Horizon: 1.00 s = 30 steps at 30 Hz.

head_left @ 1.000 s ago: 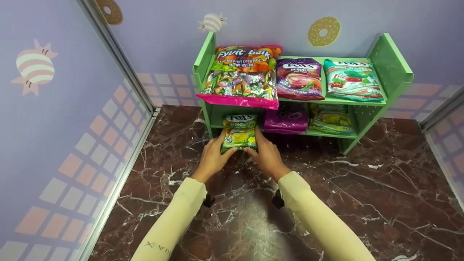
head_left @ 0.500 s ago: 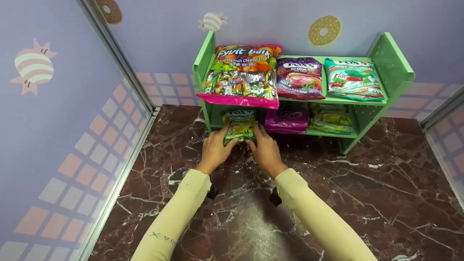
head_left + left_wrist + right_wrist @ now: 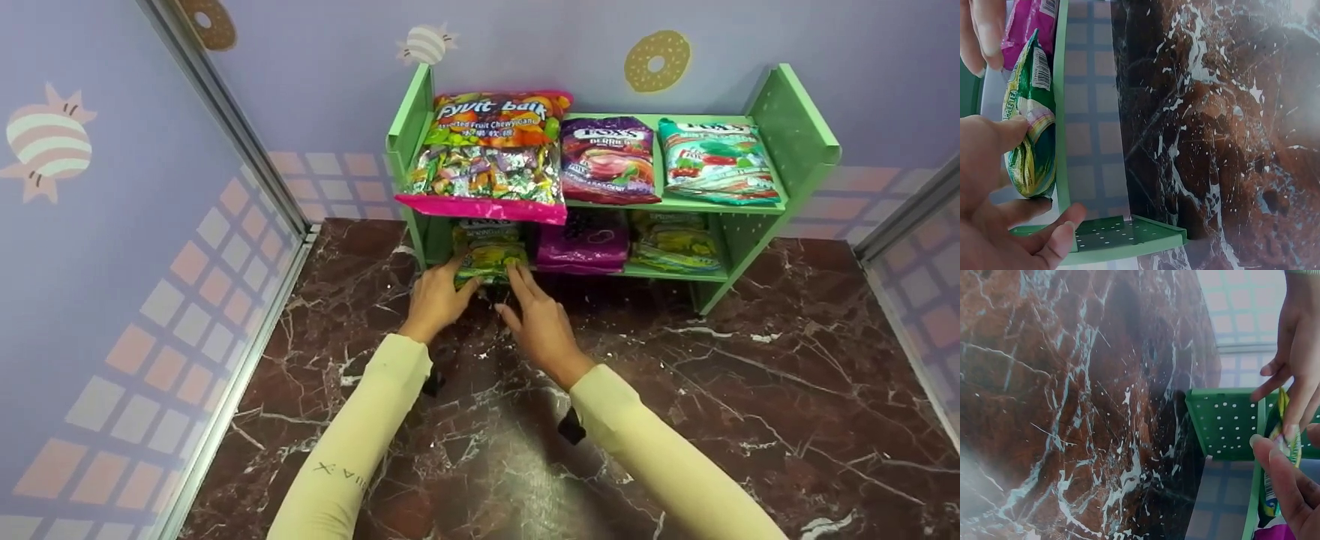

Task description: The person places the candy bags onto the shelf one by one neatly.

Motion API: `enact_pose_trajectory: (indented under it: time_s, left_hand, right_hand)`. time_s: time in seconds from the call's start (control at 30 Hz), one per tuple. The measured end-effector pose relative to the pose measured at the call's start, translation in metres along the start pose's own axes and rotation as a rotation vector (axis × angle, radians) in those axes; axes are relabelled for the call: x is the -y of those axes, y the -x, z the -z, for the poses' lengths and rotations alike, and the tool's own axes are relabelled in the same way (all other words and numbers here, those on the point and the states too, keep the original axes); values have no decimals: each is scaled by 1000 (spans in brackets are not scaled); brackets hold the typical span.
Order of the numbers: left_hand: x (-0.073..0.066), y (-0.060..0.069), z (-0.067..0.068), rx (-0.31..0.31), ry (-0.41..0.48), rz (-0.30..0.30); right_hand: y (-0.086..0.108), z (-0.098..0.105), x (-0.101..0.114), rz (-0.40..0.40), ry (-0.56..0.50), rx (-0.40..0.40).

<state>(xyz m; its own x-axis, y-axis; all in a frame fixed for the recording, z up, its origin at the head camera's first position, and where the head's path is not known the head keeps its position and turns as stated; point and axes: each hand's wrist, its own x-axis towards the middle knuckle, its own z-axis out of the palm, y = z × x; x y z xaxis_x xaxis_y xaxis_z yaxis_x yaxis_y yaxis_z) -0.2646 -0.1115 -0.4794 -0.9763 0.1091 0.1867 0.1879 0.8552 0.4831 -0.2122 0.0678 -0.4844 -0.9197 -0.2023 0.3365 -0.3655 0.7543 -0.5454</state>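
Observation:
A green and yellow Fox's candy bag (image 3: 491,253) lies on the left of the lower shelf, its front end at the shelf's edge. My left hand (image 3: 436,301) is at the bag's left side; in the left wrist view its thumb presses the front end of the candy bag (image 3: 1030,149), with another finger along the side. My right hand (image 3: 541,330) is by the front right corner, fingers extended; whether it touches the bag is hard to tell. The candy bag (image 3: 1271,495) is partly behind fingers in the right wrist view.
The green rack (image 3: 795,154) has two shelves. Above hangs a large fruit chew bag (image 3: 487,161) over the upper edge, beside a berries bag (image 3: 609,161) and a mint bag (image 3: 716,165). Below are a purple bag (image 3: 581,255) and another yellow-green bag (image 3: 679,244). Marble floor (image 3: 735,420) lies in front.
The green and yellow bag has moved back from in front of the rack onto the lower shelf. Both hands moved forward with it; the right hand has since loosened from the bag's side.

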Motion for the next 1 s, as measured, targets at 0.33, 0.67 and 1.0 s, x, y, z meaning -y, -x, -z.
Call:
enact_pose_trajectory:
  time_s: [0.33,0.67,1.0]
  left_hand:
    - [-4,-13,-4,-14,-57,37]
    - [0,-25,-8,-75,-81,-19]
    - [1,-33,-10,-152,-55,4]
  right_hand:
    - [32,4,-8,79,-102,-85]
    - [51,6,-20,89,-91,-115]
    - [62,11,-34,53,-86,-140]
